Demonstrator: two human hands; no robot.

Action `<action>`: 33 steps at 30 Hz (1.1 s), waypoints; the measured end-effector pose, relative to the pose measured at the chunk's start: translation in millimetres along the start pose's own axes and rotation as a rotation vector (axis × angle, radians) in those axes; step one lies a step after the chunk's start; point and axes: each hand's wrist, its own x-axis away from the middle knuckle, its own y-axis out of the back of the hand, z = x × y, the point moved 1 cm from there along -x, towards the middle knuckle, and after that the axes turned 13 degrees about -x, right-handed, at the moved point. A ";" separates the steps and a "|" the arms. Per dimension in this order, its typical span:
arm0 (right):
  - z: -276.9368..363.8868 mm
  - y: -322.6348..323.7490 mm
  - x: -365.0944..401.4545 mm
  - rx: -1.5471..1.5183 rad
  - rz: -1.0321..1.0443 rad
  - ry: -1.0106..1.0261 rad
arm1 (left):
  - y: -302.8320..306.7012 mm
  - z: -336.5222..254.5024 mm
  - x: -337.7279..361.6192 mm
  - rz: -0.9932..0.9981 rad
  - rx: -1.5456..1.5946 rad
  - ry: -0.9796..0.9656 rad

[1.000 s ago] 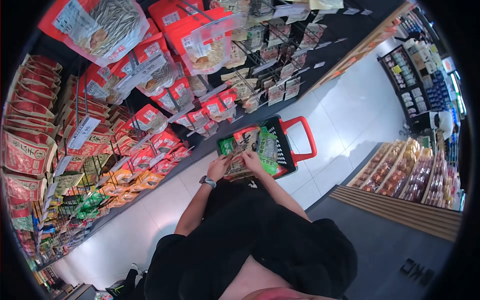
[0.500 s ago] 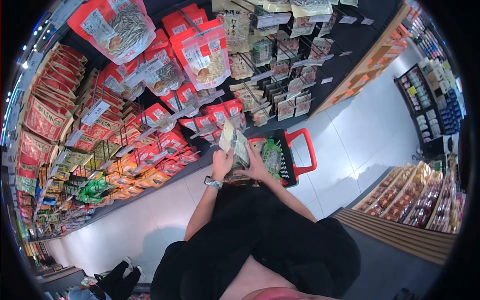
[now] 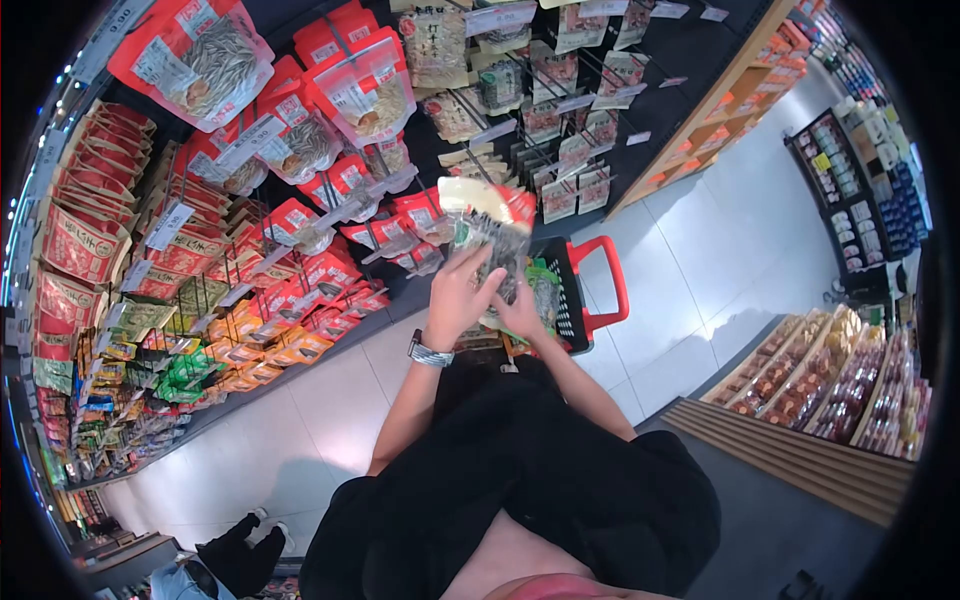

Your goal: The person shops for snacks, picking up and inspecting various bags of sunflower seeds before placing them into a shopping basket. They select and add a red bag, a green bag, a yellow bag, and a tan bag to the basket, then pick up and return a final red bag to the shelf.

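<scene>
Before the hanging shelf, both my hands are on a clear-fronted snack packet [image 3: 490, 232] with dark contents, a cream top and a red corner. My left hand [image 3: 460, 292] lies across its near side, fingers closed against the film, with a watch on the wrist. At the lower right edge, my right hand [image 3: 519, 313] grips the packet from beneath, its fingers partly hidden. Just below and right of the hands is a black shopping basket [image 3: 569, 300] with a red handle [image 3: 622, 285]. Green-and-clear packets [image 3: 544, 292] show inside it.
Red snack pouches [image 3: 358, 90] hang from hooks ahead, beside smaller pale packets [image 3: 555, 70]. Red-and-tan bags [image 3: 85, 240] fill the left rack. A slatted display stand [image 3: 780, 455] with boxed food is at the right. A person in dark trousers [image 3: 245, 553] stands at the lower left.
My hands have lifted the packet a little and turned it, so its red corner now shows. The left hand has moved up and further over its face. The shelf has shifted slightly left in view.
</scene>
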 end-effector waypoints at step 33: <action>10.4 -36.3 -42.0 -0.353 -0.478 -0.213 | -29.4 118.0 -32.6 0.302 0.816 0.098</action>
